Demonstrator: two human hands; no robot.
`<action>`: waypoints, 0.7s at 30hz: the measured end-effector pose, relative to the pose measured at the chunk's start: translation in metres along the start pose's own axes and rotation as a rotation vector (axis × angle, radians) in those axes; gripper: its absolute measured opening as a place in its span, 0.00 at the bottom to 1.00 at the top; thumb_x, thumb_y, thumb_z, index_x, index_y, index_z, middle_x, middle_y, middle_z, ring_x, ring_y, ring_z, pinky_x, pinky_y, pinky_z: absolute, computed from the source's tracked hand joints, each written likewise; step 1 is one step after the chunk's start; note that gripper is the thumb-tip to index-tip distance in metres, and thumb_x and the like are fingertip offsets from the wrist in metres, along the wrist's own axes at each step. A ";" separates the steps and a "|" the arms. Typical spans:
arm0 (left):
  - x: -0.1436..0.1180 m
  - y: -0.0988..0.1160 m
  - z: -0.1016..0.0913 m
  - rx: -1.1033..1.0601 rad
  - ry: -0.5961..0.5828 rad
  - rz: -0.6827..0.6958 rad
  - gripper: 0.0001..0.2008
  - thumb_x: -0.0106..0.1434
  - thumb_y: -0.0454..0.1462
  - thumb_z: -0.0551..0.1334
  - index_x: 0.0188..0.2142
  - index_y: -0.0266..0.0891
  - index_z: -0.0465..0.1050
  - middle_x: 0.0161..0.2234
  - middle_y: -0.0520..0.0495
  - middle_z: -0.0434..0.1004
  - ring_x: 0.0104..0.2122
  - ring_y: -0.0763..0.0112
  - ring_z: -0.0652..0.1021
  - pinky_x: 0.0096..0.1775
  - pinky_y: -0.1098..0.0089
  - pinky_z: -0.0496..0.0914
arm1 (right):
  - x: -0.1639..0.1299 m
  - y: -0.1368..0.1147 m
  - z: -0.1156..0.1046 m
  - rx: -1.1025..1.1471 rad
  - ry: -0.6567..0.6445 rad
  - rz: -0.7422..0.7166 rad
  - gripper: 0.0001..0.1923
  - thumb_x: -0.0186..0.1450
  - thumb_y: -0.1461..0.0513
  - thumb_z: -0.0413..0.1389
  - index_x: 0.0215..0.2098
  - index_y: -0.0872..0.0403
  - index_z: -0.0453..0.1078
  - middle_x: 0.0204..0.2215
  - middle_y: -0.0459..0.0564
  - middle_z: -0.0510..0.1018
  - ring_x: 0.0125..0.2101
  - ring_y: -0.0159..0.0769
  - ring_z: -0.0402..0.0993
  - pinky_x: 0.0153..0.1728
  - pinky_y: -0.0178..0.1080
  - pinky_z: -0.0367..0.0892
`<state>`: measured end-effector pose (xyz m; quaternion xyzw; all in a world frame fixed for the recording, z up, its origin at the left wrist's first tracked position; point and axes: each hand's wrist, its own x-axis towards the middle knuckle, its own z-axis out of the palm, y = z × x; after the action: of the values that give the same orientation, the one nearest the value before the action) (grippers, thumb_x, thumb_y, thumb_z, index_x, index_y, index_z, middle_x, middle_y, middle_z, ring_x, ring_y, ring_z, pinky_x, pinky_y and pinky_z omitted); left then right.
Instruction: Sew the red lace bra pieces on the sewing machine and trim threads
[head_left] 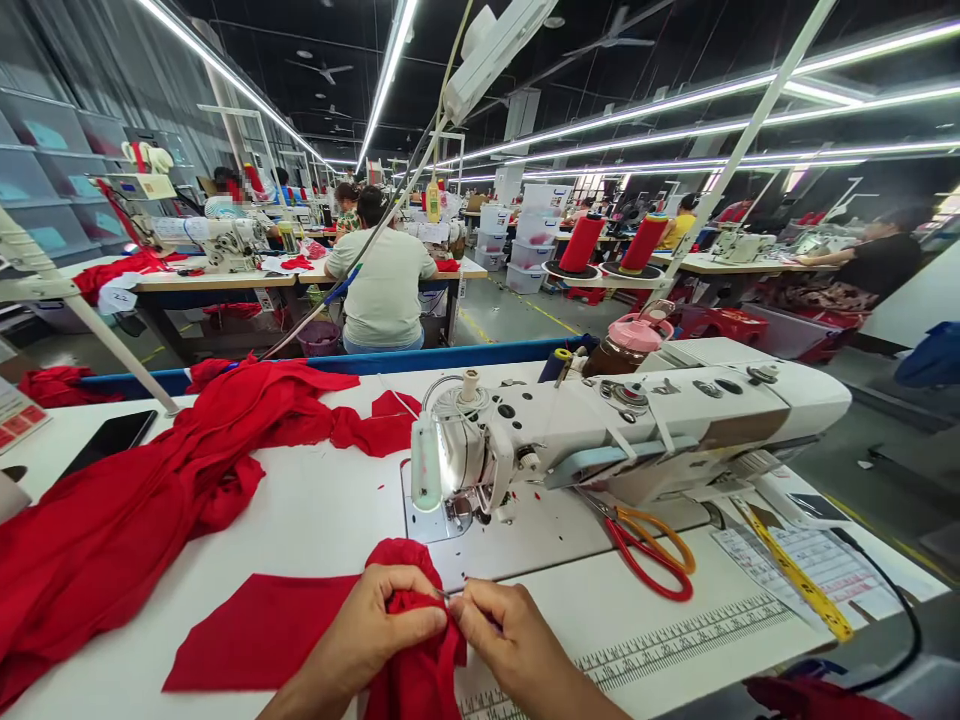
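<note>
both hands meet at the near table edge: left hand (375,625) and right hand (510,640) each pinch a bunched piece of red knit fabric (416,640), fingertips almost touching. just beyond stands the white industrial sewing machine (600,430); red-and-orange-handled scissors (649,550) lie right, a heap of red cloth (150,500) left.

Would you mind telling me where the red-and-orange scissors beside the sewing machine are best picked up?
Probably by the handle loops: the scissors lie flat on the table, loops toward the near right, blades tucked under the sewing machine. Come from the right front.
</note>
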<state>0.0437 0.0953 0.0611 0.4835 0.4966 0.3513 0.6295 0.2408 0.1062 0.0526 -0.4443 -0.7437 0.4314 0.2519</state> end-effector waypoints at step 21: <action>-0.001 0.005 -0.007 0.000 -0.079 0.047 0.24 0.55 0.56 0.68 0.30 0.38 0.68 0.28 0.53 0.66 0.29 0.72 0.64 0.32 0.71 0.58 | 0.009 -0.016 0.002 0.461 -0.019 0.103 0.10 0.64 0.63 0.56 0.44 0.52 0.68 0.28 0.42 0.75 0.28 0.33 0.72 0.33 0.36 0.68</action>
<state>0.0365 0.0981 0.0655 0.5086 0.4600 0.3465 0.6401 0.2283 0.1096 0.0653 -0.4083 -0.6040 0.6064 0.3175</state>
